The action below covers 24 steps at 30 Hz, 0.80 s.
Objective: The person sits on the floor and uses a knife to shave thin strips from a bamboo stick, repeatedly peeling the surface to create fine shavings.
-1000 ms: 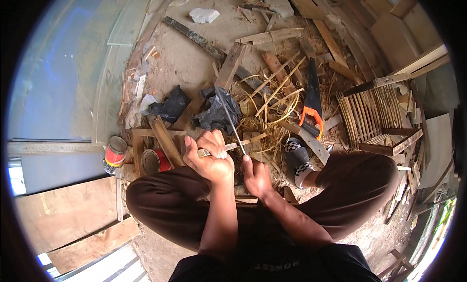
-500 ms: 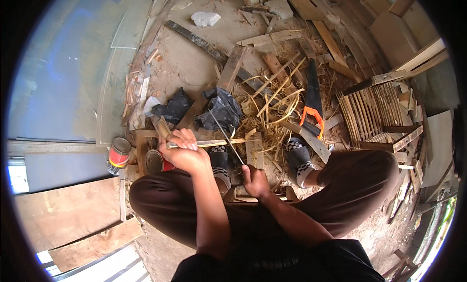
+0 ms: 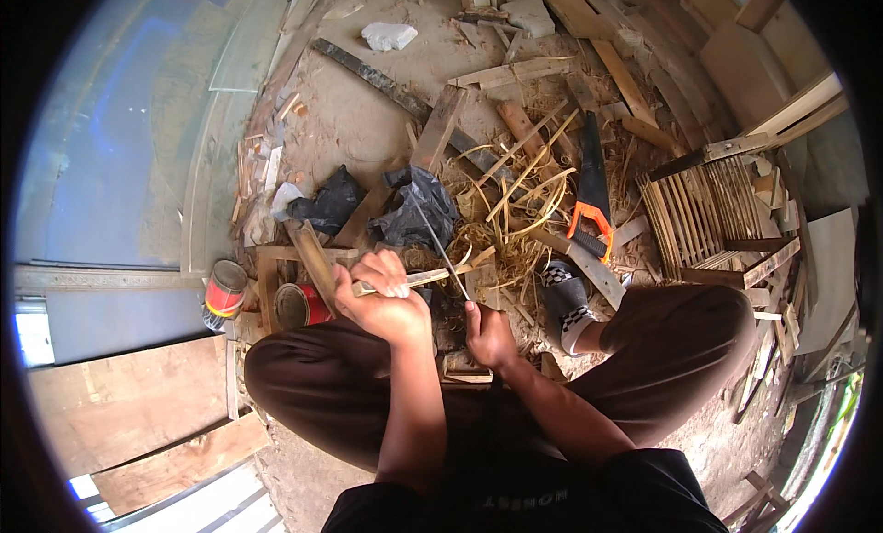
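My left hand [image 3: 391, 298] is closed around a narrow strip of pale wood or bamboo [image 3: 432, 276]. The strip points to the right, and a thin curl lifts near its far end. In my right hand [image 3: 490, 336] is a knife [image 3: 434, 234] with a long thin blade slanting up and to the left. That blade crosses the strip close to its right end; its handle is mostly hidden in my fist. Beyond the blade's tip lies a crumpled black plastic bag [image 3: 409, 222].
Curled shavings [image 3: 529, 206] cover the ground ahead, beside a handsaw [image 3: 591, 197] with an orange handle. Two red cans [image 3: 227, 289] stand at the left. A slatted wooden piece [image 3: 704, 211] and scrap boards [image 3: 440, 128] lie around, with a white stone [image 3: 389, 36] farther off.
My left hand has shifted right and slightly nearer me, carrying the strip with it. My right hand and the knife moved a little right, and the blade now crosses nearer the strip's end.
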{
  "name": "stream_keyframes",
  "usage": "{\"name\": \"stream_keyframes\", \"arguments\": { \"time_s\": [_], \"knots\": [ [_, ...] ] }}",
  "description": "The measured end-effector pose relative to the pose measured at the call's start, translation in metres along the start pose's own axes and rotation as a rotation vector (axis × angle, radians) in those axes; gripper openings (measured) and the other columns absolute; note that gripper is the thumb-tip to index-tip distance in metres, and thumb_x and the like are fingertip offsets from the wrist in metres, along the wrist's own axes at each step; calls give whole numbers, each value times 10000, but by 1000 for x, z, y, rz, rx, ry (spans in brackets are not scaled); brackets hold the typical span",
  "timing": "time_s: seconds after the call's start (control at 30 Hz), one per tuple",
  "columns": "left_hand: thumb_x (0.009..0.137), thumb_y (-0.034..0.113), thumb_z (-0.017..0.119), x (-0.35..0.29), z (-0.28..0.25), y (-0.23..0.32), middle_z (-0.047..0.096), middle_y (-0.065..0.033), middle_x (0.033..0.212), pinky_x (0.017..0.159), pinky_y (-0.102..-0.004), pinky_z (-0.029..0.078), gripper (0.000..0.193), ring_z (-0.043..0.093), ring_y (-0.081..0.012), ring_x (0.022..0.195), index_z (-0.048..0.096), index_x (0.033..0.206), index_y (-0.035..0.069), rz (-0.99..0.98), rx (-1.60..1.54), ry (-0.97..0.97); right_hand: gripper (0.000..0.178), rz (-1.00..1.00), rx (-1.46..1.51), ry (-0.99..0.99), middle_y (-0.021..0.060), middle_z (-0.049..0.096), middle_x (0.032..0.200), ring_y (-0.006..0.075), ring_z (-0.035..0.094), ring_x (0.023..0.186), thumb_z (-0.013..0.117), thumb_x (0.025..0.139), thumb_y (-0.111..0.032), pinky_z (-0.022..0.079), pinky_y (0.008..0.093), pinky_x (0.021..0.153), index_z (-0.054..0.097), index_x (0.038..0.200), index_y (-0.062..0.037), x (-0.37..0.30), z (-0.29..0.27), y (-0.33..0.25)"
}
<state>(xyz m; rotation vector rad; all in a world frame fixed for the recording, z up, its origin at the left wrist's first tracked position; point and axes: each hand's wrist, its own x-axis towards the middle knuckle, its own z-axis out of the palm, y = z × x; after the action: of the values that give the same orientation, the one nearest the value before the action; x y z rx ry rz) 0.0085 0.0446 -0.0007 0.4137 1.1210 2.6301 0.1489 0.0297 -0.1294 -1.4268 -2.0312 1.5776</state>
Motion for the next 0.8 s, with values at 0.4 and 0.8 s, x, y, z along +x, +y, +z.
{"name": "stream_keyframes", "arguments": {
  "time_s": [0.4, 0.8],
  "knots": [
    [1055, 318, 305, -27, 12, -2, 280, -1, 440, 449, -268, 239, 578, 224, -120, 391, 306, 501, 153, 17, 81, -144, 440, -63, 27, 64, 314, 636, 773, 516, 629, 748, 445, 1041, -359, 504, 572, 656, 658, 923, 8, 4, -6, -9],
    [1062, 319, 302, -25, 9, -8, 294, -2, 448, 459, -255, 255, 581, 243, -119, 394, 313, 506, 150, 16, 58, -136, 490, -166, 104, 13, 316, 646, 793, 523, 638, 764, 438, 1034, -421, 514, 560, 695, 650, 1011, 20, -10, -31, -59]
  ]
}}
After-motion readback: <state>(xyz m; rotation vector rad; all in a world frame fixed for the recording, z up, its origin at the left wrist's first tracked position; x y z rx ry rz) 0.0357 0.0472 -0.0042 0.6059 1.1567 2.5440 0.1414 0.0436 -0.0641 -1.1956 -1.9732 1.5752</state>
